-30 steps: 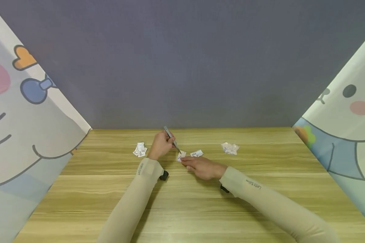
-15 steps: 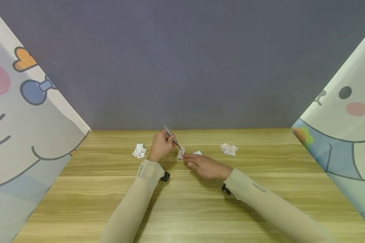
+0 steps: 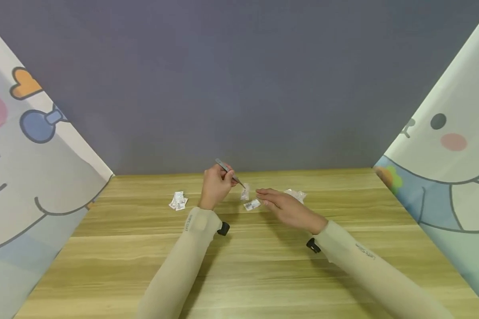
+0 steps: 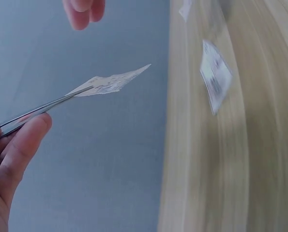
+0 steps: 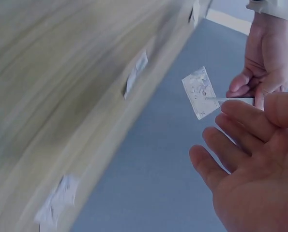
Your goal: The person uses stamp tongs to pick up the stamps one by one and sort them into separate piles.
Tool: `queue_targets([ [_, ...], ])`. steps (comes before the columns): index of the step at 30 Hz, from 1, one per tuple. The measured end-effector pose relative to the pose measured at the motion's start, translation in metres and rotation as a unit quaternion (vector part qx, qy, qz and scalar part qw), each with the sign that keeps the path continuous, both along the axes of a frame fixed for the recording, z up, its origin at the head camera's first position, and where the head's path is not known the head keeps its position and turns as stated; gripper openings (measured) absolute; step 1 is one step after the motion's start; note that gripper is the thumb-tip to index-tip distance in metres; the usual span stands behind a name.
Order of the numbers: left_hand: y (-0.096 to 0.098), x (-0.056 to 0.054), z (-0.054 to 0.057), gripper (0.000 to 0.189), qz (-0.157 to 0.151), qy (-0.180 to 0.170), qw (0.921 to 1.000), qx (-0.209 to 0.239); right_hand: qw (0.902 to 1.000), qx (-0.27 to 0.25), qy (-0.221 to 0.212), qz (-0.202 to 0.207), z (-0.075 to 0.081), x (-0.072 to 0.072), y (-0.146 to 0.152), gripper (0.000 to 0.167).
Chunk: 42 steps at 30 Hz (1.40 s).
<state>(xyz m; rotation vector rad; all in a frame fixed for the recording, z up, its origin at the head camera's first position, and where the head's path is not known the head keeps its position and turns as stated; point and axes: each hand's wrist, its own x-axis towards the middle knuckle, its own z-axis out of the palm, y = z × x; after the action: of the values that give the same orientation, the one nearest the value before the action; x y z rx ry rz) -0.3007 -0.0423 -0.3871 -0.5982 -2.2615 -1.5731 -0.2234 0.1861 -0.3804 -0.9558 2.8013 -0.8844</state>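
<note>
My left hand [image 3: 216, 186] grips a pair of metal tweezers [image 4: 42, 107]. Pinched in their tips is a small thin packet [image 5: 200, 94] with printed marks, raised off the table in both wrist views. My right hand [image 3: 291, 209] is just right of that packet, off the table, fingers extended and holding nothing. Below the raised packet, a white printed packet [image 3: 252, 204] lies on the wooden table [image 3: 239, 266].
Several white packets [image 3: 178, 201] lie in a small pile at the left. Another pile of packets [image 3: 298, 195] is at the right, partly hidden behind my right hand. A grey panel [image 3: 239, 88] stands along the table's far edge.
The tweezers have lifted the packet from the table and carried it slightly right and away. My right hand has left the packets and drawn back to the right.
</note>
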Motion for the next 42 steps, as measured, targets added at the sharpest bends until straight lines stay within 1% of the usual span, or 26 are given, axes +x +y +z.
queue_targets([
  [5,0.020,-0.001,0.003,0.011,-0.008,0.022,0.9997,0.000,0.9994,-0.013,0.022,-0.023,0.003,0.002,0.013,0.042],
  [8,0.034,-0.002,0.004,0.010,-0.008,0.023,0.9997,0.001,0.9992,-0.012,0.021,-0.031,0.003,0.004,0.021,0.042],
  [11,0.049,-0.002,0.002,0.008,-0.005,0.008,0.9999,0.004,0.9991,-0.008,0.017,-0.037,0.002,0.006,0.027,0.043],
  [15,0.068,-0.001,-0.004,0.010,-0.004,-0.012,0.9999,0.002,0.9983,0.000,0.019,-0.055,-0.003,0.007,0.036,0.040],
  [22,0.097,0.003,-0.017,0.010,-0.015,-0.019,0.9997,0.000,0.9963,0.017,0.019,-0.082,-0.013,0.005,0.053,0.037],
  [27,0.114,0.000,-0.023,0.011,-0.018,-0.024,0.9995,-0.008,0.9952,0.029,0.016,-0.092,-0.017,0.004,0.062,0.036],
  [32,0.119,0.000,-0.022,0.011,-0.004,-0.034,0.9989,-0.033,0.9945,0.039,0.021,-0.095,-0.023,0.001,0.063,0.034],
  [35,0.118,0.001,-0.021,0.009,-0.002,-0.039,0.9984,-0.041,0.9943,0.050,0.006,-0.094,-0.029,-0.002,0.062,0.034],
  [39,0.109,0.000,-0.019,0.010,-0.007,-0.039,0.9981,-0.046,0.9919,0.091,-0.027,-0.084,-0.037,-0.004,0.062,0.034],
  [42,0.097,-0.001,-0.018,0.011,-0.012,-0.042,0.9978,-0.049,0.9898,0.109,-0.037,-0.084,-0.040,-0.004,0.065,0.034],
])
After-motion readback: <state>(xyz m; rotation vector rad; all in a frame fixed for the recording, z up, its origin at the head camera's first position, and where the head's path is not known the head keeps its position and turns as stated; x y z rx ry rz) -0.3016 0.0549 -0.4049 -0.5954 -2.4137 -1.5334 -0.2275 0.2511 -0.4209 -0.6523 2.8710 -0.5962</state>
